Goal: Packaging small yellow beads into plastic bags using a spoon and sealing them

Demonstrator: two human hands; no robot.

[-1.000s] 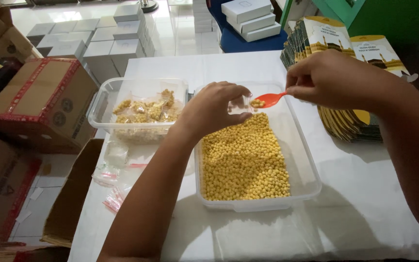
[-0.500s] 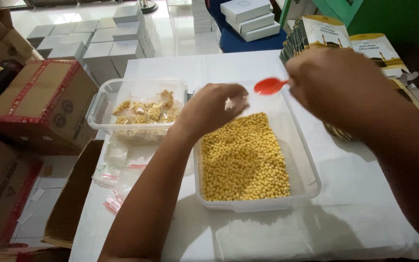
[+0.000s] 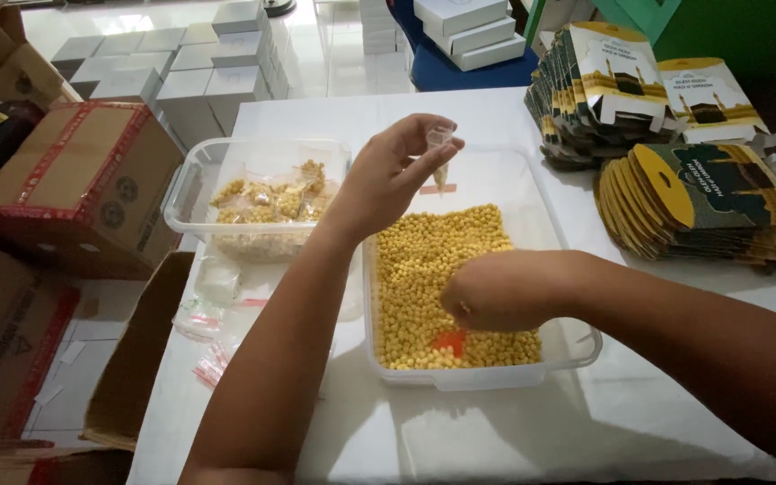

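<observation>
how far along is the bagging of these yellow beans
Done: a pile of filled small bags sits in the clear tub on the left. In hand: the left hand holds up a small clear bag with a few beans in it, while the right hand digs the red spoon into the yellow beans. Left: the big tray holds a deep layer of beans, and empty bags lie on the table.

You are in a small packing room: cardboard cartons at left, stacked white boxes at top, printed sleeves piled at right.
</observation>
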